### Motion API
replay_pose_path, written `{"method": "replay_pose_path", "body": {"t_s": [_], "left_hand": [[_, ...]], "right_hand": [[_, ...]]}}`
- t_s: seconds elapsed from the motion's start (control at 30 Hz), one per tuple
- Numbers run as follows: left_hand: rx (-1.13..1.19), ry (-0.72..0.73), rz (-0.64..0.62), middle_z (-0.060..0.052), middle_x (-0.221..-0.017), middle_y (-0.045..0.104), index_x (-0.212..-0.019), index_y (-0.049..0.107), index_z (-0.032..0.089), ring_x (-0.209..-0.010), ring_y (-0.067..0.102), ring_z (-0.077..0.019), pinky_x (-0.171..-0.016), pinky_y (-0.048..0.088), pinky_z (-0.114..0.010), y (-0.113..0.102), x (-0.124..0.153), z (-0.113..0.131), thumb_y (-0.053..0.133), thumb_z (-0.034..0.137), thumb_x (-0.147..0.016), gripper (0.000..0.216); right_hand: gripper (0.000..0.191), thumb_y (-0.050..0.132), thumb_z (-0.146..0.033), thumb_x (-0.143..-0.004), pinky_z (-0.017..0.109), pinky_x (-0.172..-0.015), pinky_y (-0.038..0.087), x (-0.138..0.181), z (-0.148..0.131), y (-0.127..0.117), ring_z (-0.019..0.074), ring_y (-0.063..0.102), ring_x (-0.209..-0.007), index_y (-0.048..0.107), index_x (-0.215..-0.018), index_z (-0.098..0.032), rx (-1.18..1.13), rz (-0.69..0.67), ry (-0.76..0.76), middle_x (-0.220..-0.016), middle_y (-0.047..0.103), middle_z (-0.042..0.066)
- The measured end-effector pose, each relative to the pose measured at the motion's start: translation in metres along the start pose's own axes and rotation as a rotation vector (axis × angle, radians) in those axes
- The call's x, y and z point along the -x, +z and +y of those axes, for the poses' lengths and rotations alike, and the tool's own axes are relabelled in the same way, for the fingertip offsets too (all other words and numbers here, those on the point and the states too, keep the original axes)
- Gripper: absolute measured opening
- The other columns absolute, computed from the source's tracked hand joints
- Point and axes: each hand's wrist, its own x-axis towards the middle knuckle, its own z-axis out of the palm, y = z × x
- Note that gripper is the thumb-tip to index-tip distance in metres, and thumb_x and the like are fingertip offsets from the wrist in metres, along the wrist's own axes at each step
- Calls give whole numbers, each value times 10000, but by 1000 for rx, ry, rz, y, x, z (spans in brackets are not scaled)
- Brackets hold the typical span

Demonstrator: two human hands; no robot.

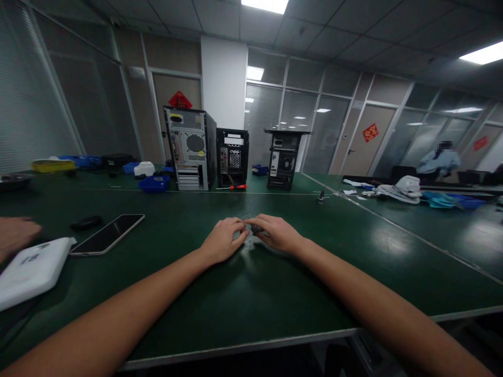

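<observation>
Both my arms reach out over a dark green table [251,293]. My left hand [223,240] and my right hand [277,233] meet at the table's middle, fingers curled inward. Between their fingertips sits a small dark object [254,229], too small to name. Both hands pinch at it, resting on the tabletop.
A phone [108,234] lies face up to the left, beside a white device [31,269] and a black item [85,223]. Another person's hand [15,234] rests at the far left. Three computer towers [190,149] stand at the back with a red-handled screwdriver [236,187] and blue bins [154,183]. A person sits far right [440,159].
</observation>
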Motion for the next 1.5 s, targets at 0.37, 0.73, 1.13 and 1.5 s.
{"method": "replay_pose_path", "body": {"t_s": [0.37, 0.73, 1.13, 1.5], "left_hand": [[47, -6, 24, -12, -1167, 737, -937, 793, 276, -1095, 626, -244, -958, 449, -412, 3, 0, -5, 617, 380, -923, 205], [71, 30, -24, -32, -1041, 767, -909, 796, 263, -1032, 639, -236, -940, 448, -400, -2, -1, 1, 517, 451, -983, 345], [68, 7, -69, -44, -949, 773, -844, 782, 236, -914, 681, -211, -879, 478, -315, 3, -2, -13, 441, 458, -1004, 438], [61, -9, -103, -40, -943, 769, -879, 787, 238, -888, 674, -210, -846, 483, -307, 2, -1, -17, 460, 425, -988, 392]], "right_hand": [[342, 592, -310, -934, 390, -875, 468, -1, -13, 2, 231, 572, -986, 497, -1233, -173, 20, -31, 37, -1124, 573, 115], [166, 464, -327, -1013, 318, -801, 406, -4, -4, 0, 192, 572, -890, 564, -1034, -196, 87, -77, 8, -986, 610, 70], [224, 374, -299, -989, 302, -749, 442, 78, 158, -18, 184, 586, -787, 571, -986, -192, -56, 255, 866, -855, 645, 42], [295, 519, -352, -880, 330, -874, 504, 104, 196, -33, 224, 684, -962, 732, -996, -186, -77, 443, 1031, -1025, 749, 94]]}}
